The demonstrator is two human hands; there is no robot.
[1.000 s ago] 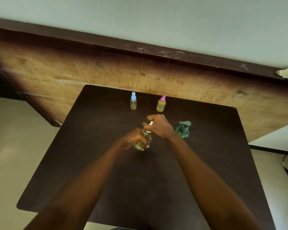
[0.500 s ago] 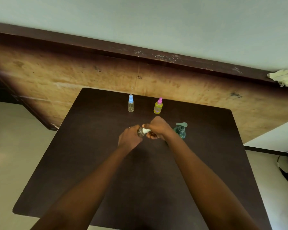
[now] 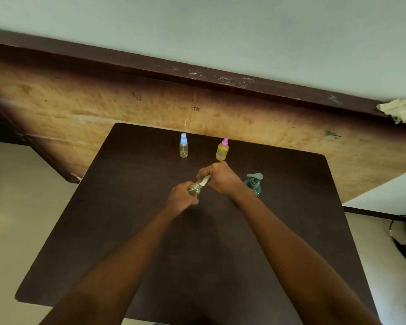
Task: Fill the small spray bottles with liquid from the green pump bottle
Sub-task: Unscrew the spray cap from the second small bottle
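Observation:
Over the middle of the dark table (image 3: 127, 231), my left hand (image 3: 181, 198) grips the body of a small clear spray bottle (image 3: 194, 189), tilted toward the right. My right hand (image 3: 220, 177) holds the bottle's white spray top (image 3: 204, 181) at its neck. The green pump bottle (image 3: 253, 184) stands just right of my right wrist. Farther back stand a clear spray bottle with a blue cap (image 3: 183, 145) and a yellow spray bottle with a pink cap (image 3: 222, 149), both upright.
A worn wooden board (image 3: 80, 118) leans behind the table under a dark ledge. A crumpled pale cloth (image 3: 401, 110) lies on the ledge at right. Cables (image 3: 403, 247) trail on the floor to the right.
The held bottle has tilted from near upright to leaning right. My right hand has shifted from on top of it to gripping the white spray top at its neck.

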